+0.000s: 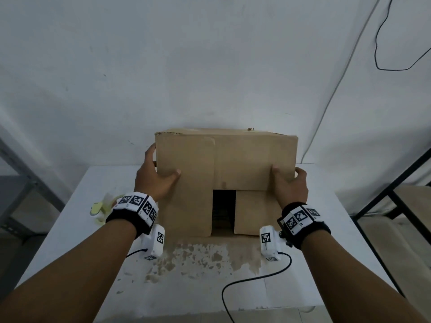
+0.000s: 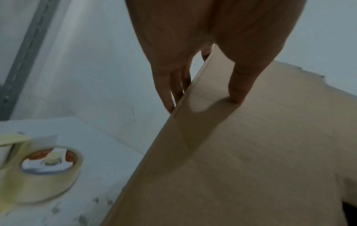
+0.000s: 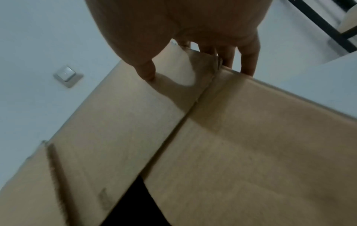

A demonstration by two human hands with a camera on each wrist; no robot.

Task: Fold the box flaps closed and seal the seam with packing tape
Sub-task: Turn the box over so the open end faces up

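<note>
Brown cardboard box [image 1: 224, 173] sits mid white worktop [image 1: 303, 287], against the wall. Left hand [image 1: 155, 177] grips its left edge, thumb on top, fingers down the side; right hand [image 1: 290, 183] grips the right edge likewise. Flaps partly folded, with a dark gap [image 1: 223, 209] open at the near middle: folding step, likely. Clear packing tape roll [image 2: 41, 174] lies just left of the box, untouched. Next: press flaps flush, then reach for the tape.

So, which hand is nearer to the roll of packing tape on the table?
Left. The left hand grips the box on its left side, where the tape roll lies. The right hand holds the box's far side.
</note>
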